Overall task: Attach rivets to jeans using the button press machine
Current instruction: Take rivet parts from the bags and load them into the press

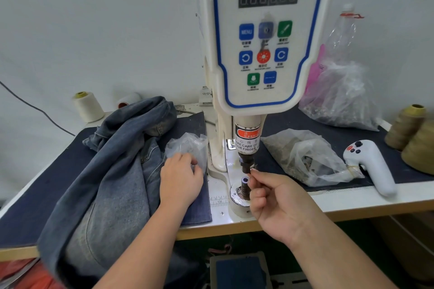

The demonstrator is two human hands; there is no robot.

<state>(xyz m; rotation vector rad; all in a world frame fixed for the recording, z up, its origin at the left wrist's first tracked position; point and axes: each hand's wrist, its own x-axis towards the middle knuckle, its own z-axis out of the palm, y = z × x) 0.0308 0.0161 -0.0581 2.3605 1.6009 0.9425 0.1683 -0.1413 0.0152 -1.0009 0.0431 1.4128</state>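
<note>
Your right hand (277,202) pinches small rivet part, fingertips (254,172) between upper punch (246,162) and lower die (244,183); die axis vertical. Left hand (180,178), fingers curled, rests on plastic bag (187,145) beside jeans (117,166), which lie left, off die.

You're at a garment workshop bench: a servo button machine (265,37) at twelve o'clock, thread cones (87,107) at ten, bagged metal fittings (305,157) at three.
</note>
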